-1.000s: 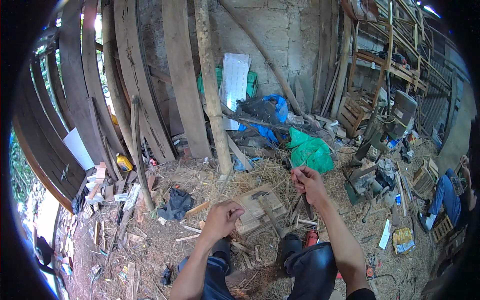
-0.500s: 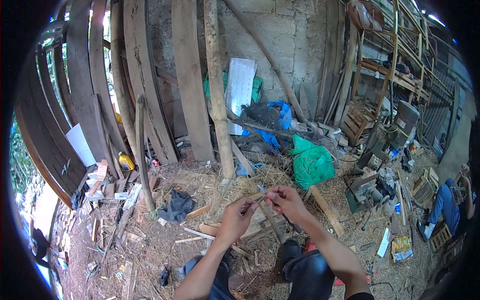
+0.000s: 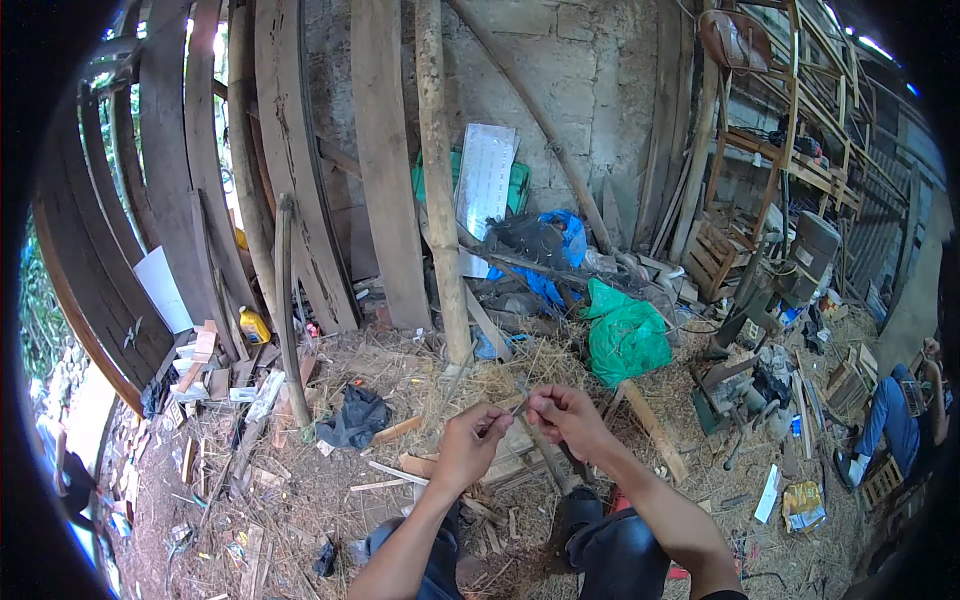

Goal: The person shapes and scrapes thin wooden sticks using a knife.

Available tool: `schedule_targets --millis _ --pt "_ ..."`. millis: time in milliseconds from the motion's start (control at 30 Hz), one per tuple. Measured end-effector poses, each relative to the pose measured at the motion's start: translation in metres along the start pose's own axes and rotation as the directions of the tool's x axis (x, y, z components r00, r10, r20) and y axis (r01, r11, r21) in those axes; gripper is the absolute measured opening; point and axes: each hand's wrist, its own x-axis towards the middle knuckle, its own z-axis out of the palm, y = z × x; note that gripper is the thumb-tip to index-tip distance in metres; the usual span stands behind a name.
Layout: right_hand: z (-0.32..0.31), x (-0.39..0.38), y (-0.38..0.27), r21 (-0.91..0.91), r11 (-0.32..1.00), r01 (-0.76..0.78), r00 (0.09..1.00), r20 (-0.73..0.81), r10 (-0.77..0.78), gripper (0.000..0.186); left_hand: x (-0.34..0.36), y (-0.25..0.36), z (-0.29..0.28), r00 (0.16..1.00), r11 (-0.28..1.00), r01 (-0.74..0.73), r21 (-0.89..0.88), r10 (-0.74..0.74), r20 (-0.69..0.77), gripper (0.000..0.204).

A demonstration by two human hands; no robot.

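In front of my knees, my left hand (image 3: 472, 440) and my right hand (image 3: 570, 422) face each other with pinched fingers. Between the two sets of fingertips runs a small thin greyish piece (image 3: 519, 406), too small to name. The left thumb and forefinger close on its near end, and the right fingers pinch its other end. Below the hands a wooden stick (image 3: 546, 452) slants down toward my right shoe (image 3: 578, 508).
Straw and wood scraps cover the ground. A green plastic sack (image 3: 628, 335), a black bag (image 3: 357, 414) and a wooden post (image 3: 440, 200) stand ahead. A machine (image 3: 765, 290) is at right, near a seated person (image 3: 900, 410). Planks (image 3: 385, 170) lean at left.
Both hands stay close together, the right one slightly lower. The pale tip that stuck up beside the right fingers shows less now. The view has shifted a little.
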Motion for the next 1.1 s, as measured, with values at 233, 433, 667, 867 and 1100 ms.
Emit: schedule_targets --millis 233,433,667,867,1100 --pt "-0.036 0.009 -0.009 0.058 0.992 0.111 0.967 -0.236 -0.094 0.016 -0.003 0.007 -0.007 0.997 1.0 0.017 0.014 -0.018 0.078 0.013" --pt "-0.022 0.003 -0.004 0.081 0.995 0.049 0.984 -0.176 -0.034 0.017 -0.002 -0.004 -0.007 0.996 0.998 0.052 0.026 -0.054 0.072 0.014" --pt "-0.017 0.005 -0.003 0.094 0.995 -0.032 0.999 -0.023 0.035 0.012 0.0 -0.008 0.001 0.991 0.996 0.088 -0.004 -0.087 0.107 0.013" --pt "-0.033 0.009 -0.003 -0.068 0.994 -0.08 0.994 -0.08 0.075 0.015 -0.004 -0.002 0.002 0.987 0.992 0.114 0.051 -0.119 0.108 0.013" --pt "-0.012 0.002 0.018 -0.105 0.994 -0.039 0.999 -0.039 0.035 0.016 -0.002 -0.013 0.003 0.996 0.992 0.072 0.105 -0.078 0.048 0.012"
